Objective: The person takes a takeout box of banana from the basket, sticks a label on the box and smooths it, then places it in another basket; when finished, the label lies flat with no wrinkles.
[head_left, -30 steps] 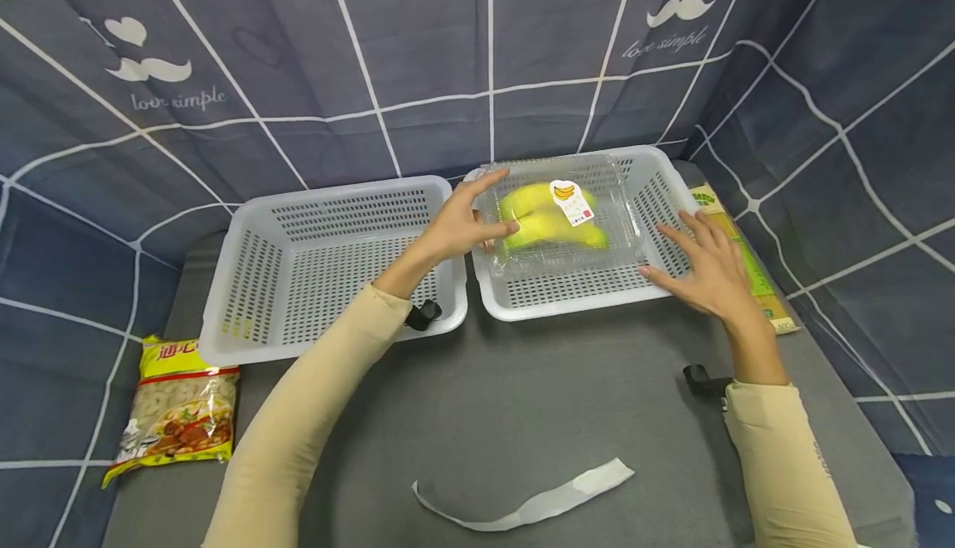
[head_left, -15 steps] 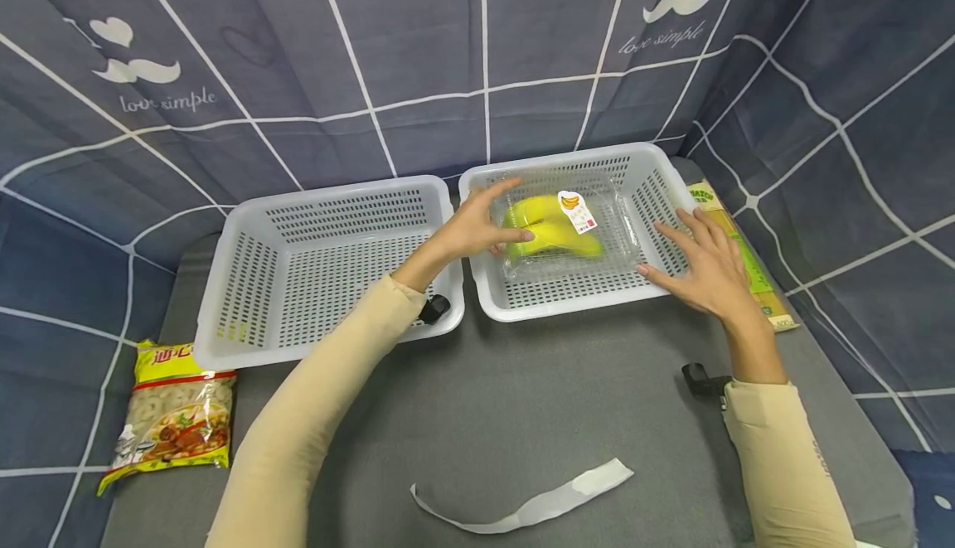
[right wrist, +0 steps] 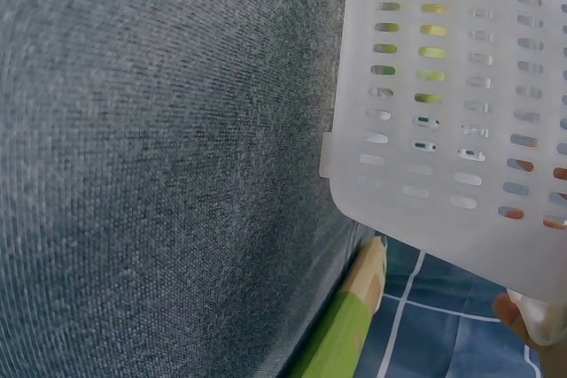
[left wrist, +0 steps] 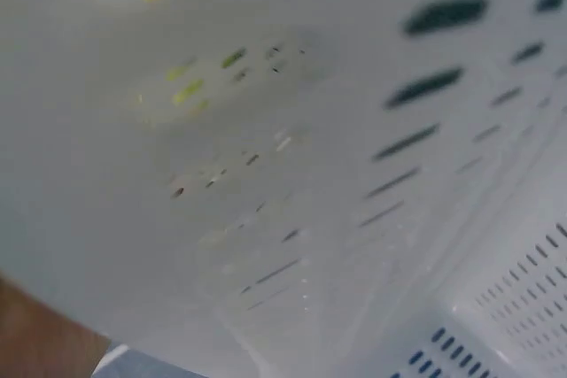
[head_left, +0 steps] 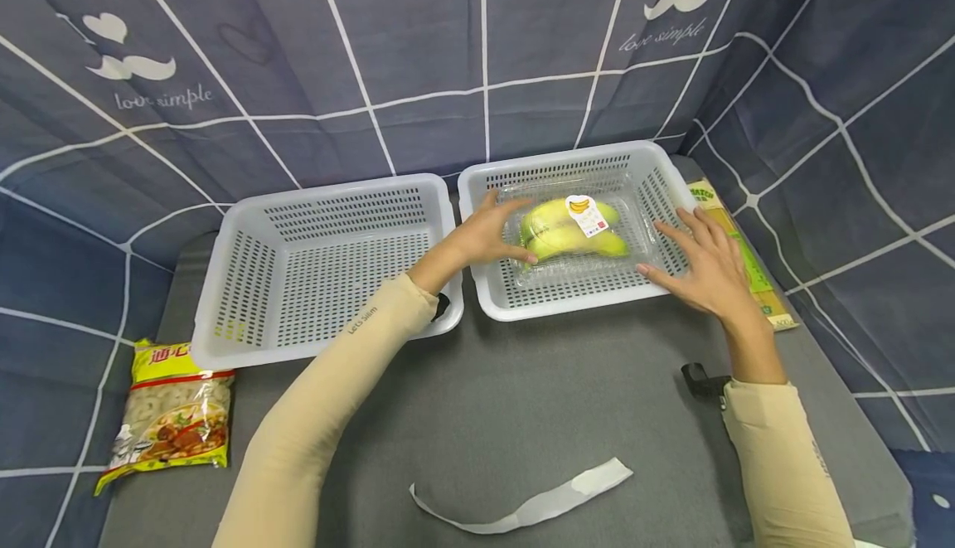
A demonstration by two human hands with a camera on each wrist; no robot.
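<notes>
A clear plastic box of yellow-green bananas (head_left: 570,229), with a white banana label, lies in the right white basket (head_left: 515,307). My left hand (head_left: 485,233) holds the box's left end, thumb toward the front and fingers toward the back. Over the basket's right rim rests my right hand (head_left: 705,270), its fingers spread and reaching inside, apart from the box. The right wrist view shows the basket's slotted wall (right wrist: 443,104), yellow and green visible through its slots. Mostly slotted plastic wall (left wrist: 345,157) fills the left wrist view, blurred.
Left of it stands another white basket (head_left: 328,291). A yellow food packet (head_left: 172,411) lies by its front left corner. A green and tan packet (head_left: 749,266) leans beyond the right basket. A white strip (head_left: 530,506) lies on the grey table (head_left: 567,399), near the front.
The box of bananas has gone down into the right basket and shifted right. My left hand has moved right along with it. My right hand has stayed at the rim.
</notes>
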